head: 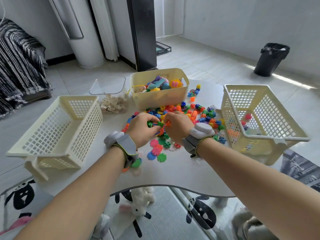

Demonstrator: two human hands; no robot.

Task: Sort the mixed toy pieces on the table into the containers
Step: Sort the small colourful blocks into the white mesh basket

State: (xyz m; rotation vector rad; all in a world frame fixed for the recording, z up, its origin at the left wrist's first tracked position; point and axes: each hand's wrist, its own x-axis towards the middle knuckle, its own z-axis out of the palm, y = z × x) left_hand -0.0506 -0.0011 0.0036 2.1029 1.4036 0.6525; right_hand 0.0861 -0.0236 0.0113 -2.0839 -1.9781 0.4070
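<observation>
While two hands meet above the table (173, 172), one left basket (52, 130) sits well left of the left hand (141, 129). Beyond the hands stand one clear tub (108, 85), then one solid bin (161, 99) of toys. Left hand and right hand (177, 129), fingers curled, both pinch one green piece (160, 123) between them, over the loose pile (195, 113). One right basket (270, 116), near the right hand, holds a few pieces.
</observation>
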